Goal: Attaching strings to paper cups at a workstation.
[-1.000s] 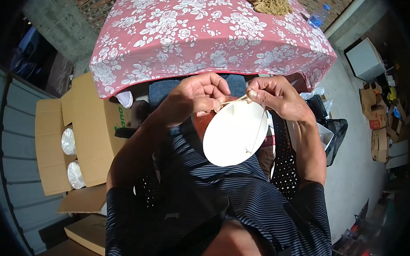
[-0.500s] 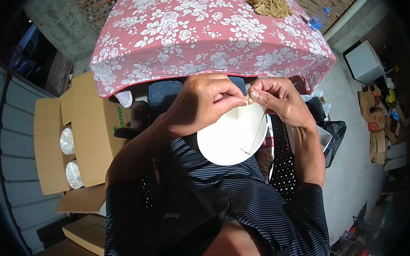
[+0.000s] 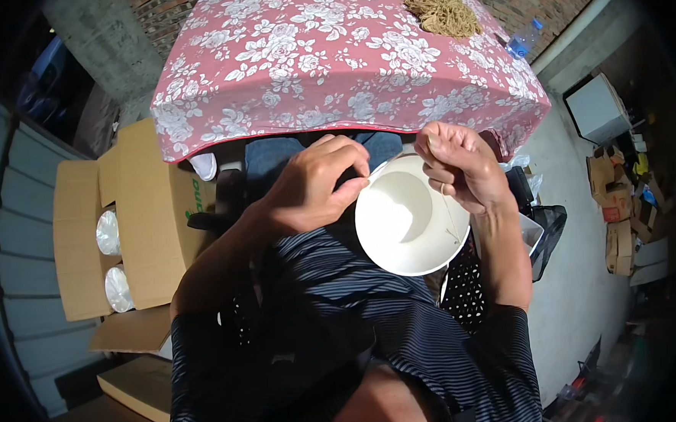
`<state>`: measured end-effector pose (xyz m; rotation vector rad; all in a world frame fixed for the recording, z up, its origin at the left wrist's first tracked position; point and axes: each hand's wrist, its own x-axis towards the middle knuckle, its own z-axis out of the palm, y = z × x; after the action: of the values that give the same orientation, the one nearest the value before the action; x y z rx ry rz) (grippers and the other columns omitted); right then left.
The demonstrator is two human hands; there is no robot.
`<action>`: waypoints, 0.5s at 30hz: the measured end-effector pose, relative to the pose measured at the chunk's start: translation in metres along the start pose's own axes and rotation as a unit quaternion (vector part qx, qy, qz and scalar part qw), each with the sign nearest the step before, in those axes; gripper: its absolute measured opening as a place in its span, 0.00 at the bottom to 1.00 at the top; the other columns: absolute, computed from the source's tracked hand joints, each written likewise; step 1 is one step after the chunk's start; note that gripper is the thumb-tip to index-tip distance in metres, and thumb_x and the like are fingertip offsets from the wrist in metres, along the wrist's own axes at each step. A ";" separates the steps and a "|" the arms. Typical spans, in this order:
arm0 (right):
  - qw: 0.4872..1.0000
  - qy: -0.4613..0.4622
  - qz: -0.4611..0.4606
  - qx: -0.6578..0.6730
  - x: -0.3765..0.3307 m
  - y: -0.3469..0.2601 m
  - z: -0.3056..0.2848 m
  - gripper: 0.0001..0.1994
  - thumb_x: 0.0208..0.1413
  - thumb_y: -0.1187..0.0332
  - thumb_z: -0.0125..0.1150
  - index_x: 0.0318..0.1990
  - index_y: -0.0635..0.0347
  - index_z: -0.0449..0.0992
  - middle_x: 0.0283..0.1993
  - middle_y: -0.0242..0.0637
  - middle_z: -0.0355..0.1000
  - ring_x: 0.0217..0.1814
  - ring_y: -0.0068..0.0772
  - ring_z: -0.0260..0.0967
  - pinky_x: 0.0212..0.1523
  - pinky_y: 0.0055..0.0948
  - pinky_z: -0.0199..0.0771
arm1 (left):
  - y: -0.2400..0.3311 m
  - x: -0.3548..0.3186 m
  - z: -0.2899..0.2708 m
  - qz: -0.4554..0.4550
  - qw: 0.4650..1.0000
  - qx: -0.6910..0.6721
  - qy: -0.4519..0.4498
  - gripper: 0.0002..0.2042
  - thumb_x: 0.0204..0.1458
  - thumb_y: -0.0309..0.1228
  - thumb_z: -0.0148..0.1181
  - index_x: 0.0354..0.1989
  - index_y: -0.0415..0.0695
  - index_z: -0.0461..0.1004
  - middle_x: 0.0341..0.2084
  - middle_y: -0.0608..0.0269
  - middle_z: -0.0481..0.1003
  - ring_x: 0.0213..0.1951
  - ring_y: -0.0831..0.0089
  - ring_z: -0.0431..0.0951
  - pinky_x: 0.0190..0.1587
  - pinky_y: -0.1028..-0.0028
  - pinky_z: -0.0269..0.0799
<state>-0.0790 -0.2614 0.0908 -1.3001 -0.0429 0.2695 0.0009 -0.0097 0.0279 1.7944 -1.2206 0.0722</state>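
A round white tub [image 3: 424, 254] with a wide mouth stands between my hands over my lap, its inside lit by the sun. My left hand [image 3: 323, 180] is at its left rim, thumb and forefinger pinched together. Anything in that pinch is too small to make out. Above the right rim, my right hand [image 3: 462, 165] is closed, with a ring on one finger. From it a thin thread [image 3: 451, 222] hangs down along the tub's inner wall.
Ahead stands a table under a pink floral cloth [image 3: 285, 68], with a tan tangle of strands [image 3: 442, 11] and a plastic bottle [image 3: 525, 39] on it. Left is an open cardboard box [image 3: 151, 213] by wrapped white rolls [image 3: 108, 232]. Cartons [image 3: 615, 181] lie far right.
My hands have drawn apart from a shared pinch on a small beige piece. The right hand has closed further. The tub has shifted right and now shows more of its inside.
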 end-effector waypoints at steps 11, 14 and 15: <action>0.986 0.052 0.021 0.157 0.017 0.009 -0.020 0.07 0.73 0.66 0.52 0.45 0.59 0.74 0.23 0.19 0.52 0.17 0.10 0.43 0.14 0.15 0.40 | -0.003 -0.024 0.049 0.219 0.955 0.147 -0.137 0.25 0.51 0.44 0.69 0.53 0.40 0.76 0.33 0.61 0.79 0.43 0.66 0.81 0.68 0.57 0.67; 0.984 0.082 0.032 0.153 0.026 0.007 -0.027 0.07 0.72 0.66 0.55 0.46 0.60 0.74 0.22 0.18 0.50 0.17 0.09 0.42 0.12 0.14 0.40 | -0.015 -0.027 0.053 0.217 0.937 0.259 -0.088 0.15 0.52 0.26 0.62 0.48 0.40 0.78 0.29 0.65 0.76 0.37 0.69 0.79 0.47 0.69 0.73; 0.985 0.101 0.028 0.141 0.032 0.005 -0.032 0.07 0.71 0.66 0.55 0.46 0.60 0.74 0.22 0.18 0.51 0.17 0.09 0.42 0.12 0.14 0.40 | -0.016 -0.026 0.048 0.216 0.936 0.264 -0.090 0.15 0.52 0.26 0.62 0.48 0.40 0.78 0.29 0.65 0.76 0.37 0.69 0.79 0.47 0.69 0.73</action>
<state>-0.0433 -0.2829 0.0733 -1.0422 0.1976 0.1828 -0.0203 -0.0242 -0.0232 1.9713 -1.8461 0.5441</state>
